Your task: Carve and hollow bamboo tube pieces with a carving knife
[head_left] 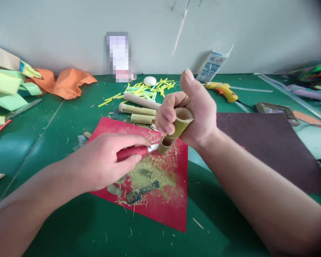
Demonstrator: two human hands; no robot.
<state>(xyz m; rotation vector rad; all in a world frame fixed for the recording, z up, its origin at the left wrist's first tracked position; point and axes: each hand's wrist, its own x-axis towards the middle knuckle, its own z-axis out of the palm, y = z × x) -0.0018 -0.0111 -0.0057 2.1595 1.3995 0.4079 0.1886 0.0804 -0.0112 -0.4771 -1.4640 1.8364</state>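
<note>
My left hand (107,157) is closed round the red handle of a small knife (132,152). The knife's short metal blade points right and meets the lower end of a bamboo tube (176,128); whether it is cutting in cannot be made out. Tilted in the air, the tube has a notch cut in its side near that end. My right hand (195,107) wraps its fingers round the upper part, thumb raised. Beneath both hands lies a red sheet (173,207), strewn with shavings, sawdust and dark scraps of what looks like sandpaper (149,187).
Behind the red sheet lie bamboo pieces (141,109) and cut yellow straws (166,85). A yellow glue gun (222,90) rests at the back right, near a dark brown sheet (256,146). Orange paper (69,82) and folded sticky notes (8,84) are at the left.
</note>
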